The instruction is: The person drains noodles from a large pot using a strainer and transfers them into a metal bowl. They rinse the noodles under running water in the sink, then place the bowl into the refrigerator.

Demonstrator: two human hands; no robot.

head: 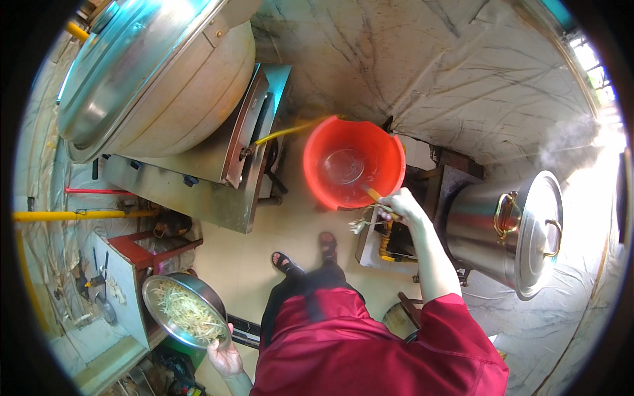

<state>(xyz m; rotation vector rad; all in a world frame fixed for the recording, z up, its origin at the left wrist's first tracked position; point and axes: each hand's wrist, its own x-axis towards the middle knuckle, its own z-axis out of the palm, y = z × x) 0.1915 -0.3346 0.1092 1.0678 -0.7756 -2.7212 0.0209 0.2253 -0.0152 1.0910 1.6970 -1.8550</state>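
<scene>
My left hand grips the rim of a stainless steel bowl, held tilted at the lower left. Pale, thin strands, which look like bean sprouts or a shredded vegetable, fill much of it. My right hand is closed around a tool with a yellowish wooden handle; its working end is hard to make out. A few pale strands hang below that hand. Just beyond it is a red plastic tub, its inside showing only a wet-looking bottom.
A huge lidded metal pot sits over a steel stove at the left, with a yellow hose running from it. On the right stands a lidded stockpot with steam nearby. A white-topped stand is left of the bowl.
</scene>
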